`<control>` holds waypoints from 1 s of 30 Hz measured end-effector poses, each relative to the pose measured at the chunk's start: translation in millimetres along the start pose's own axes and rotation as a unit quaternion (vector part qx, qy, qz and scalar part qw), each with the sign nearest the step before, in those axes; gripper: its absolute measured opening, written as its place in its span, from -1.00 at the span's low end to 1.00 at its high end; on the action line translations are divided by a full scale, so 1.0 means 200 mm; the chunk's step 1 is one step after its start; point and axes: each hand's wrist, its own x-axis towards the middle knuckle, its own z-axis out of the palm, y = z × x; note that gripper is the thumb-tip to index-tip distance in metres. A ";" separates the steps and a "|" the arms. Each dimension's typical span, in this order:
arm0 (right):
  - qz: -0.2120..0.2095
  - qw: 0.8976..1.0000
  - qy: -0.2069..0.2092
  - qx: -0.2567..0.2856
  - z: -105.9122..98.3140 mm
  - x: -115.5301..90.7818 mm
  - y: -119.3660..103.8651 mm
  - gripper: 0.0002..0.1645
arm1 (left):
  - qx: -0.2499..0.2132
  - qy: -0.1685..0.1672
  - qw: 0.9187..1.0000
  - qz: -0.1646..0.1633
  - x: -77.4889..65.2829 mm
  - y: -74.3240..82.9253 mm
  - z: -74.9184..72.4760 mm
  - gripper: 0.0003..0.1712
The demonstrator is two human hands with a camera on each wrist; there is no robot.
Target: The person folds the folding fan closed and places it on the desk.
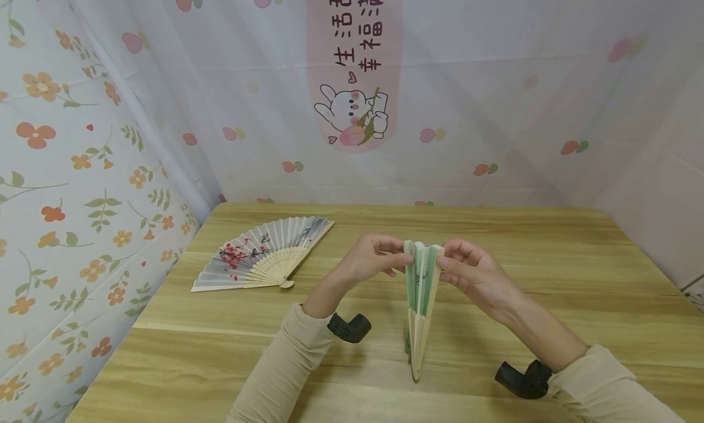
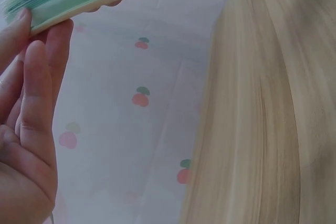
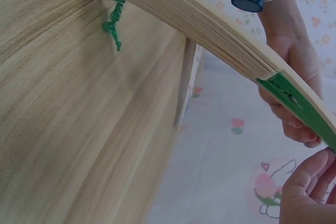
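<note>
A green folding fan (image 1: 425, 282) with pale wooden ribs stands nearly upright between the hands, spread only slightly, its pivot end low over the table. My left hand (image 1: 375, 257) pinches the top of its left outer rib between thumb and fingers. At the opposite top corner, my right hand (image 1: 477, 277) pinches the right outer rib the same way. A green braided cord (image 3: 114, 22) hangs from the pivot end in the right wrist view. Tightly stacked green pleats show beside the left fingertips in the left wrist view.
Spread out on the wooden table (image 1: 220, 349), a grey-white folding fan (image 1: 264, 252) with red blossoms lies to the left of the hands. A printed curtain (image 1: 495, 105) hangs behind the table, and a flowered one (image 1: 82, 227) hangs at the left.
</note>
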 end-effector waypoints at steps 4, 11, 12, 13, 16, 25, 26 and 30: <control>0.001 1.000 -0.003 0.007 0.00 0.00 0.01 -0.84 | -0.005 -0.011 1.000 0.007 0.01 -0.04 -0.01 -0.72; 0.000 1.000 -0.008 0.013 0.00 0.01 0.01 -0.84 | -0.018 -0.035 0.999 0.037 0.01 -0.05 -0.01 -0.73; 0.000 1.000 -0.009 0.013 0.00 0.01 0.01 -0.84 | -0.020 -0.037 0.998 0.039 0.01 -0.05 -0.01 -0.73; 0.000 1.000 -0.010 0.012 0.01 0.01 0.01 -0.84 | -0.023 -0.039 0.998 0.040 0.01 -0.05 -0.01 -0.74; 0.003 1.000 -0.015 0.007 0.01 0.01 0.01 -0.82 | -0.028 -0.040 0.998 0.041 0.01 -0.06 -0.02 -0.75; -0.009 0.999 -0.051 0.014 0.00 0.01 0.02 -0.75 | -0.021 -0.045 0.998 0.047 0.01 -0.07 -0.02 -0.71; -0.010 0.998 -0.053 0.015 0.00 0.01 0.02 -0.75 | -0.023 -0.048 0.997 0.050 0.01 -0.08 -0.02 -0.67; -0.014 0.998 -0.061 0.021 0.00 0.00 0.02 -0.76 | -0.035 -0.059 0.996 0.063 0.01 -0.09 -0.03 -0.32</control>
